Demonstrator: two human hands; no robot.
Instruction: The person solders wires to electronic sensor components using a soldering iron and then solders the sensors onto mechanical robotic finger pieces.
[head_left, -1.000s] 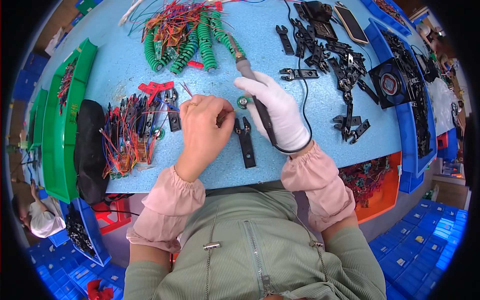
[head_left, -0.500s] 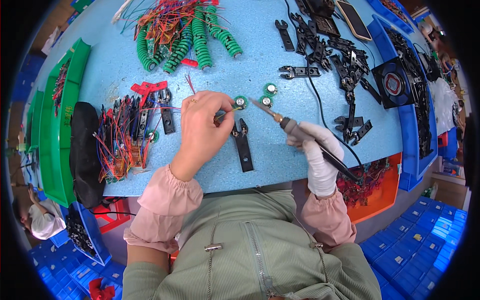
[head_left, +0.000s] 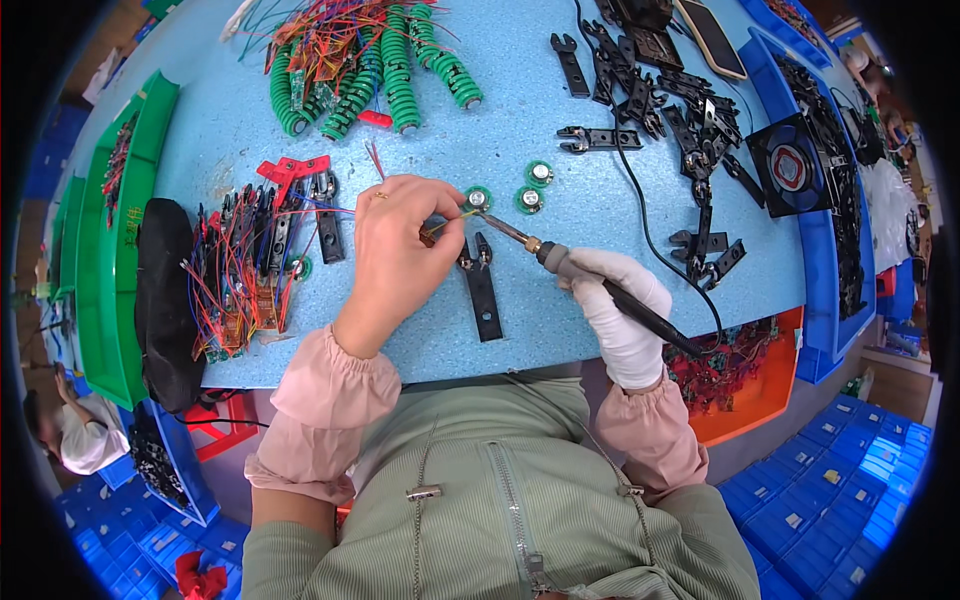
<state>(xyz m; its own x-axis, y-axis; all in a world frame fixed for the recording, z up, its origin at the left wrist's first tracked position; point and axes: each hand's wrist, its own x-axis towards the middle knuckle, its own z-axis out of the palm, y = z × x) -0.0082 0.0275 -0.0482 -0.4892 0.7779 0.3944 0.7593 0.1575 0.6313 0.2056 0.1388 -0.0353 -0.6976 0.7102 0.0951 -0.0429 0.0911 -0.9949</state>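
The bare left hand has its thumb and index finger pinched together on a thin yellow wire, which reaches the near edge of a round green-rimmed component on the table. The gloved right hand has its fingers wrapped around a soldering iron, whose tip points left to that same component's near edge; whether metal and wire touch is too small to tell. Two more round components lie close together just to the right. On the near side, between the hands, lies a black forked bracket. Left of the left hand are tangled red and blue wires with small circuit boards, then a black pouch and a green tray. Green coiled tubes lie on the far side; piled black brackets lie far right, near a phone.
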